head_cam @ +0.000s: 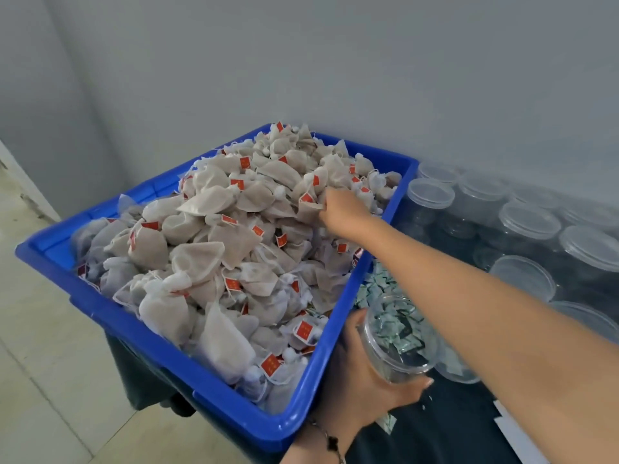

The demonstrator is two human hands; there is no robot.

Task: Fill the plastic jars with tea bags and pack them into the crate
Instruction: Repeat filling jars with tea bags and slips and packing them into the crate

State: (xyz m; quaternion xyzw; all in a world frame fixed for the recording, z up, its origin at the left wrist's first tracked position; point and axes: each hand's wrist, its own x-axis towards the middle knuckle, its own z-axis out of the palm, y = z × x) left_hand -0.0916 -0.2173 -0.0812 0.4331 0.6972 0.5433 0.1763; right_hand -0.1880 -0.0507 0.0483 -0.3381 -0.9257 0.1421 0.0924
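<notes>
Landmark: the blue crate (140,333), heaped well above its rim with tea bags (214,249) that carry red tags.
My right hand (338,207): reached over the crate's right rim to the upper right of the heap, fingers curled round one tea bag (310,209), pinching it at the top of the pile.
My left hand (365,376): just outside the crate's near right corner, wrapped round a clear plastic jar (398,343), thumb along its lower edge; a bracelet (330,440) sits on that wrist.
Held jar: tilted, mouth towards me, with no tea bag inside that I can make out.
Small sachets (376,286): a loose greenish-white scatter against the crate's right wall.
Lidded jars (529,222): clear, standing in rows right of the crate, against the wall.
</notes>
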